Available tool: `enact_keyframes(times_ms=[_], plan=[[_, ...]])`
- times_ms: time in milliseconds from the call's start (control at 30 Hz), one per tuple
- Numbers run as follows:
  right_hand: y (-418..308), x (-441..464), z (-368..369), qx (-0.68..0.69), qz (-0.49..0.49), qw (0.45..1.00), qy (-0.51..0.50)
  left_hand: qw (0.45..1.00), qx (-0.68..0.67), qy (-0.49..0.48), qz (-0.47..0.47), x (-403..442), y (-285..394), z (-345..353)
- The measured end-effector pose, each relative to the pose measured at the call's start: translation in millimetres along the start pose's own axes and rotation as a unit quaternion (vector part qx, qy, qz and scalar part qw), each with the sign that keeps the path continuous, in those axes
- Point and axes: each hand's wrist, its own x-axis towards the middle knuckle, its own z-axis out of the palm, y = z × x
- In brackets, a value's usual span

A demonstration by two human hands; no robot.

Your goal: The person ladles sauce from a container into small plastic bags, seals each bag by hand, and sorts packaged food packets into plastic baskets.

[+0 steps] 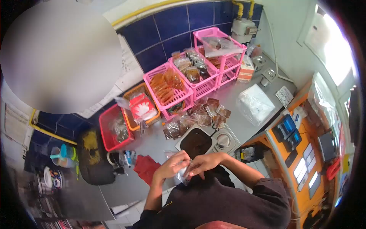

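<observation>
On the left, a red basket [121, 144] sits at the back of the metal table [124, 189], maybe so the front has room to work. A red cloth [146, 169] lies near the front edge, just beside the left arm, perhaps to be easy to grab.

Next is the left hand [170, 168]. Its fingers are bent and pinch a small clear bag [182, 176]. The bag is in front of the person's tummy, between both hands. The right hand [206, 163] has its fingers curled in close, also holding the bag, so it seems each hand helps keep the thin bag steady. What is in the bag is too hard to see.

Just past the hands is a tub [178, 145] with dark stuff in it, likely put there to be close. Behind it lie filled bags [202, 116] in a loose heap. Pink baskets [204, 90] stand behind those, some stacked, which may save space. A shiny lid [225, 140] is beside the tub. Farthest right lies a white bundle [256, 104], well apart from the hands.
</observation>
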Motion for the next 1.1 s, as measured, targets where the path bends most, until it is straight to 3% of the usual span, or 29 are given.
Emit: enact_keyframes(times_ms=[100,167,300,433,533,600,633,733,767,833,867,900,967,1000,1033,1100], plan=[[7,-4,-11,-0.089,0.093,0.991,0.034,0.993,-0.017,0.085,-0.082,1,10,12],[15,-11,-10,0.001,0.063,0.992,0.107,0.977,0.192,0.06,-0.073,-2,21,21],[16,-16,-9,0.023,0.077,0.994,0.067,0.945,0.235,0.105,-0.201,7,7,67],[9,-19,-13,0.004,0.11,0.992,0.055,0.942,0.237,0.203,-0.126,18,-3,82],[10,-21,-17,-0.033,0.124,0.991,0.038,0.942,0.208,0.23,-0.13,23,-12,91],[16,-23,-11,-0.238,-0.076,0.953,0.17,0.942,0.163,0.265,-0.124,20,-23,99],[12,-27,-9,-0.236,-0.076,0.955,0.164,0.941,0.122,0.294,-0.112,20,-25,102],[-12,-49,-4,-0.179,-0.021,0.907,0.38,0.921,0.012,0.365,-0.139,20,-24,112],[11,-55,-7,-0.164,0.004,0.867,0.47,0.918,0.012,0.369,-0.143,18,-27,115],[28,-64,-22,-0.103,0.055,0.775,0.621,0.888,0.014,0.424,-0.177,8,-41,123],[72,-72,-40,-0.078,-0.011,0.756,0.649,0.878,0.009,0.448,-0.17,5,-46,128],[89,-81,-50,0.037,0.062,0.753,0.654,0.876,0.003,0.449,-0.177,2,-55,133],[90,-82,-62,0.134,0.088,0.757,0.634,0.806,-0.05,0.562,-0.178,0,-83,146],[93,-78,-71,0.13,0.098,0.76,0.629,0.775,-0.051,0.61,-0.155,1,-106,153],[96,-72,-79,0.128,0.076,0.796,0.587,0.738,-0.148,0.64,-0.153,5,-112,154],[100,-65,-87,0.125,0.055,0.834,0.535,0.692,-0.182,0.664,-0.219,11,-118,149]])
